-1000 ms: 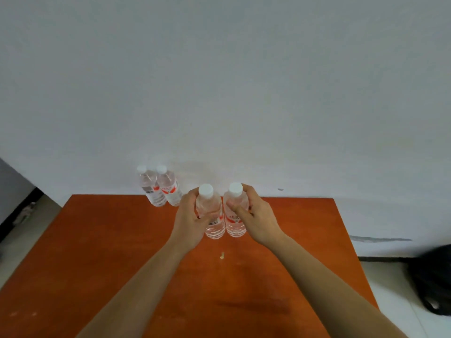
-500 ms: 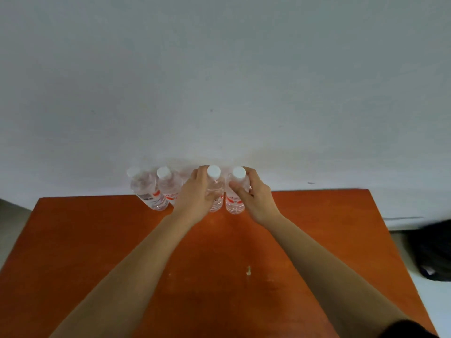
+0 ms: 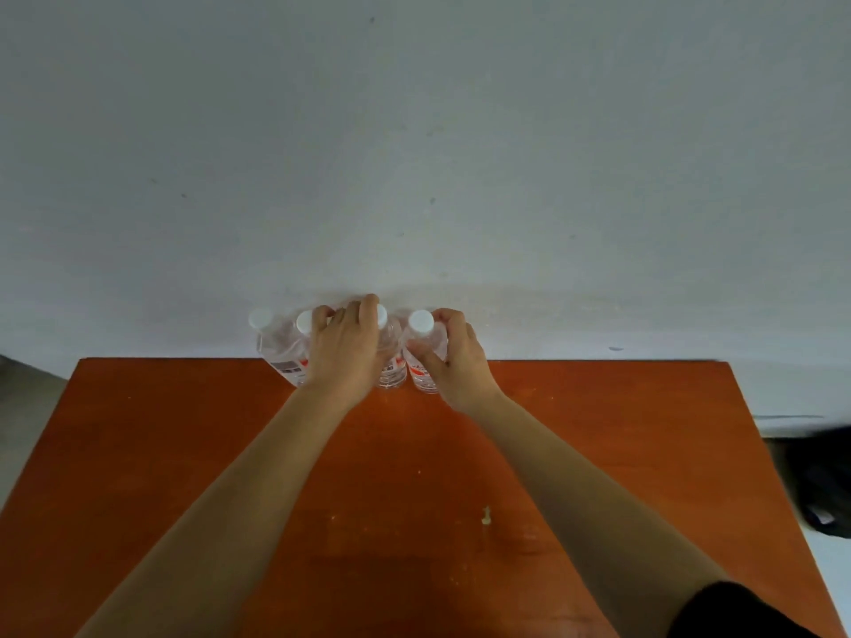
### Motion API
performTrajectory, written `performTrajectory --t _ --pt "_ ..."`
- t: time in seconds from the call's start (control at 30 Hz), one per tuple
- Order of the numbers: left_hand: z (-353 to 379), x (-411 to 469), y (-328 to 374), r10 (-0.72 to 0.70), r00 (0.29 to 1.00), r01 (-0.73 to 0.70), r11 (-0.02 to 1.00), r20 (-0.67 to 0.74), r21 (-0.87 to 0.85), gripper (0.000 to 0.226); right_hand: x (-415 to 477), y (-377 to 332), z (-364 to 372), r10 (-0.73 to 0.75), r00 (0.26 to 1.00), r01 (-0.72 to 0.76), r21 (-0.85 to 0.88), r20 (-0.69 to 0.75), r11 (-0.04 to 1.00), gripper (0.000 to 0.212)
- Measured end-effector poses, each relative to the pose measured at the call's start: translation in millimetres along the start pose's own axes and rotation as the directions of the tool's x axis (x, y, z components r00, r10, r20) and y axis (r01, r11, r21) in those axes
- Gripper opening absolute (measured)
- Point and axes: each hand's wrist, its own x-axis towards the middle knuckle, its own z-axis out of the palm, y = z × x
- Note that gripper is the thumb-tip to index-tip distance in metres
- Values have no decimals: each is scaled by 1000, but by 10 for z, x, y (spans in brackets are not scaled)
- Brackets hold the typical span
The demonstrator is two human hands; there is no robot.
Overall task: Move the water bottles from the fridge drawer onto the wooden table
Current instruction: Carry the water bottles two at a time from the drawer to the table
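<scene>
clear ribbed bottles (image 3: 416, 356) on glossy wooden table (image 3: 184, 430)

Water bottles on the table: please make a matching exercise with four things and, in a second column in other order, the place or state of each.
Things:
1. leftmost bottle
2. left hand
3. right hand
4. pale crumb

Places or states:
A. holds the rightmost bottle
B. lies alone on the wooden table, between the forearms
C. stands free, no hand on it
D. wraps the third bottle from the left

Pairs: 1-C, 2-D, 3-A, 4-B
</scene>
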Motion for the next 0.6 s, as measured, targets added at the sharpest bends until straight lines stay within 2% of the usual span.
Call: performTrajectory --t 0.13,0.27,0.33,0.4,0.5,0.6 --pt "-103 -65 39 35 996 -32 999 79 -40 72 -21 -124 -102 17 1000 -18 -48 -10 999 50" --pt "-387 -185 177 -13 999 19 972 30 -234 58 -168 -273 -365 -27 999 26 -32 -38 999 51" --pt "-573 -261 260 -41 998 24 952 -49 -306 50 -278 -379 -559 -78 992 78 -2 -99 997 48" --pt "-737 -347 365 -26 984 -29 954 -177 -299 45 -414 -483 -795 -161 966 150 -66 -204 986 44" --pt "-999 -508 644 -9 929 -108 950 -369 -293 45 -699 -614 -1211 -309 879 226 -253 -363 941 44" --pt "-1286 -707 1083 36 882 -175 951 -470 -256 55 -1059 -666 -1657 -393 793 235 -362 -466 902 47"
